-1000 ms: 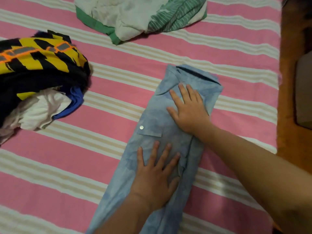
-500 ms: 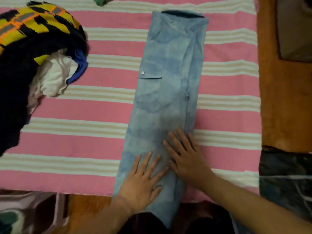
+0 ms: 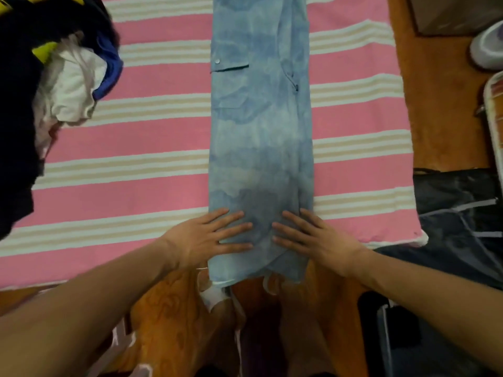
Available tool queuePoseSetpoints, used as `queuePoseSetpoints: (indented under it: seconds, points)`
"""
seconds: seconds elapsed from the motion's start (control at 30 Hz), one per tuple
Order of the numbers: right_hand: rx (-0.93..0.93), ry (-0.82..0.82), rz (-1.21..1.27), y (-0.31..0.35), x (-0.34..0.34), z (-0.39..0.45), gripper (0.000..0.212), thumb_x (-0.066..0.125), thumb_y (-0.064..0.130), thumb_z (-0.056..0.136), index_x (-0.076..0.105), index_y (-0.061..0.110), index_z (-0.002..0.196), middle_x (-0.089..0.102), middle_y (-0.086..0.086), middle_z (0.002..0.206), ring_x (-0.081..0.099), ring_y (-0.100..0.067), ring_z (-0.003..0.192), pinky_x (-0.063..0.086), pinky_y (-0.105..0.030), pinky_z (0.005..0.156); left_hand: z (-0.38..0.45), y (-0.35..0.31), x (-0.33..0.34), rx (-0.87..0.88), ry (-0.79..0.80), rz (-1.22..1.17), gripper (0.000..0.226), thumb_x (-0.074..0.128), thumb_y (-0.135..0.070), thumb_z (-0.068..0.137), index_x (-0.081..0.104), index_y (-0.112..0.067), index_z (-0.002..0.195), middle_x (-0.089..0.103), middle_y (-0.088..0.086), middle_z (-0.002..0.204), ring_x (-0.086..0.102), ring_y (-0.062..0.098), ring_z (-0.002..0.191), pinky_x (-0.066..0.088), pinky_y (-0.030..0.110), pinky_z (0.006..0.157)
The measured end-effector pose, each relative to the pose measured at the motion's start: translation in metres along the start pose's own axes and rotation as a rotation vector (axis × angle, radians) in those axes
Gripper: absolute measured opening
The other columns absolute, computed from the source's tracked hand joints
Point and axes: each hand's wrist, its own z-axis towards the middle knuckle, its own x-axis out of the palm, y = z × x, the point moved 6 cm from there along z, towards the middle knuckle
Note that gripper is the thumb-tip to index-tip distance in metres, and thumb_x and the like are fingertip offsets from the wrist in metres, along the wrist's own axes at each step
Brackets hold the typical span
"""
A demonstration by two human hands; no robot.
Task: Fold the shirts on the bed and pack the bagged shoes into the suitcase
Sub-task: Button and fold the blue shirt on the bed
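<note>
Both forearms enter from the near corners and converge toward the middle, palms down. The left hand (image 3: 209, 238) lies flat, fingers straight and spread, with its fingertips on the near left part of the blue shirt (image 3: 261, 148) and its heel on the bed (image 3: 130, 164). The right hand (image 3: 315, 238) mirrors it, fingers straight and spread, pressing the near right part of the same shirt. Neither hand grips anything; the two sets of fingertips point toward each other with a strip of cloth between them.

The blue shirt, a mottled pale-blue garment, is folded into a long narrow band running from the near edge of the bed to the far edge of the view. Its near hem hangs slightly over the edge of the bed. A buttoned chest pocket (image 3: 230, 63) shows on its far left part.

The bed carries a pink, white and beige striped cover. At far left lies a heap of clothes (image 3: 54, 77) in black, yellow, white and blue. At right, beside the bed, sits a dark open suitcase (image 3: 460, 213); its contents cannot be made out.
</note>
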Motion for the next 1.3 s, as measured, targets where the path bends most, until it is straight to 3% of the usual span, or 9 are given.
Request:
queuePoseSetpoints:
  seconds: [0.33, 0.43, 0.53, 0.67, 0.83, 0.97, 1.07, 1.17, 1.3]
  points:
    - [-0.018, -0.009, 0.642, 0.017, -0.008, -0.036, 0.045, 0.051, 0.025, 0.100, 0.053, 0.028, 0.144, 0.053, 0.005, 0.148, 0.045, -0.020, 0.141, 0.035, -0.041, 0.117, -0.027, -0.051, 0.010, 0.040, 0.048, -0.516, 0.060, 0.046, -0.025, 0.100, 0.031, -0.036, 0.157, 0.029, -0.012, 0.164, 0.022, 0.010, 0.153, 0.015, 0.032, 0.126]
    - [0.491, 0.132, 1.333, -0.014, -0.013, -0.041, 0.042, 0.063, 0.015, 0.095, 0.068, 0.052, 0.113, 0.072, 0.014, 0.117, 0.066, -0.008, 0.112, 0.050, -0.042, 0.104, -0.021, -0.032, -0.006, -0.627, 0.050, -1.645, 0.046, 0.054, -0.055, 0.099, 0.066, -0.021, 0.128, 0.069, -0.001, 0.125, 0.065, 0.021, 0.114, 0.045, 0.037, 0.104]
    - [0.915, 0.075, 1.667, -0.043, -0.008, -0.028, 0.020, 0.057, 0.030, 0.102, 0.075, 0.027, 0.109, 0.076, 0.003, 0.107, 0.070, -0.018, 0.105, 0.051, -0.050, 0.101, -0.014, -0.005, -0.009, -1.094, -0.218, -2.135, 0.043, 0.058, -0.042, 0.099, 0.073, -0.006, 0.117, 0.075, 0.011, 0.114, 0.072, 0.030, 0.108, 0.050, 0.044, 0.104]
    - [1.192, 0.061, 1.560, -0.043, -0.007, -0.012, 0.039, 0.046, 0.045, 0.104, 0.069, 0.013, 0.107, 0.071, -0.004, 0.104, 0.065, -0.022, 0.102, 0.052, -0.043, 0.094, -0.008, -0.006, -0.003, -1.420, -0.336, -1.941, 0.037, 0.053, -0.040, 0.104, 0.075, -0.010, 0.107, 0.078, 0.006, 0.103, 0.074, 0.027, 0.098, 0.054, 0.052, 0.100]
    - [1.057, -0.067, 1.736, -0.022, -0.005, -0.028, 0.049, 0.080, 0.028, 0.083, 0.056, 0.025, 0.126, 0.067, 0.009, 0.119, 0.064, -0.008, 0.109, 0.056, -0.034, 0.092, -0.011, -0.020, -0.005, -1.460, -0.560, -2.057, 0.038, 0.044, -0.036, 0.108, 0.073, -0.010, 0.112, 0.077, 0.008, 0.108, 0.073, 0.028, 0.104, 0.052, 0.051, 0.101]
    - [1.159, -0.191, 1.653, -0.026, -0.003, -0.035, 0.012, 0.064, 0.024, 0.097, 0.068, 0.014, 0.100, 0.071, 0.002, 0.095, 0.065, -0.009, 0.087, 0.048, -0.023, 0.072, -0.009, -0.013, -0.014, -1.422, -0.594, -1.824, 0.041, 0.037, -0.041, 0.109, 0.073, -0.021, 0.108, 0.077, -0.001, 0.104, 0.072, 0.018, 0.101, 0.056, 0.044, 0.095]
    - [1.389, -0.279, 1.592, -0.026, 0.005, -0.038, 0.037, 0.054, 0.032, 0.102, 0.060, 0.005, 0.079, 0.058, -0.003, 0.075, 0.055, -0.020, 0.074, 0.037, -0.031, 0.061, -0.005, -0.003, -0.018, -1.479, -0.589, -1.624, 0.042, 0.039, -0.041, 0.108, 0.071, -0.016, 0.097, 0.075, 0.000, 0.095, 0.070, 0.019, 0.094, 0.057, 0.043, 0.085]
    - [1.490, -0.407, 1.186, -0.035, -0.020, -0.044, 0.016, 0.065, 0.028, 0.095, 0.057, 0.014, 0.100, 0.058, 0.006, 0.091, 0.057, -0.016, 0.086, 0.041, -0.024, 0.066, -0.002, 0.001, -0.011, -1.564, -0.560, -1.526, 0.048, 0.042, -0.039, 0.107, 0.065, -0.004, 0.085, 0.070, 0.010, 0.084, 0.066, 0.030, 0.085, 0.052, 0.041, 0.072]
    - [0.648, -0.684, 0.395, -0.016, -0.089, -0.004, 0.030, 0.062, 0.021, 0.093, 0.055, 0.010, 0.120, 0.056, -0.015, 0.130, 0.051, -0.032, 0.123, 0.042, -0.044, 0.106, -0.001, 0.001, -0.013, -1.600, -0.568, -1.416, 0.044, 0.041, -0.032, 0.109, 0.057, -0.010, 0.075, 0.062, 0.006, 0.076, 0.057, 0.021, 0.073, 0.038, 0.031, 0.059]
